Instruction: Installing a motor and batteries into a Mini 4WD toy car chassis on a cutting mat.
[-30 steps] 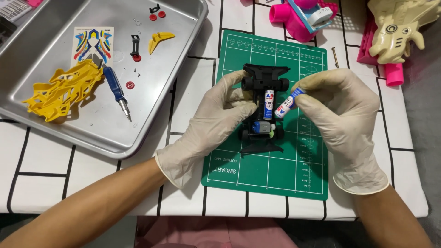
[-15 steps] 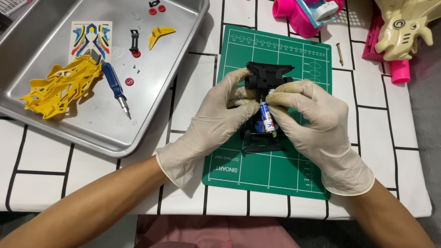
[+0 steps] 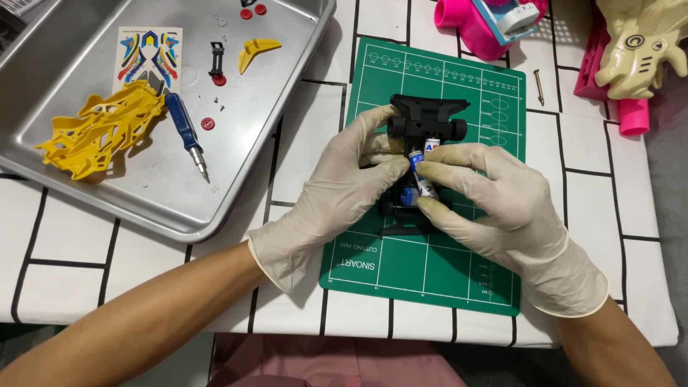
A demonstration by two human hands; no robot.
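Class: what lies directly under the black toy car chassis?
The black toy car chassis rests on a green cutting mat over the white gridded tabletop. Gloved hands cover its middle, so the mat there is hidden.

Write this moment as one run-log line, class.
left hand: steadies black toy car chassis | right hand: presses battery in | base: green cutting mat
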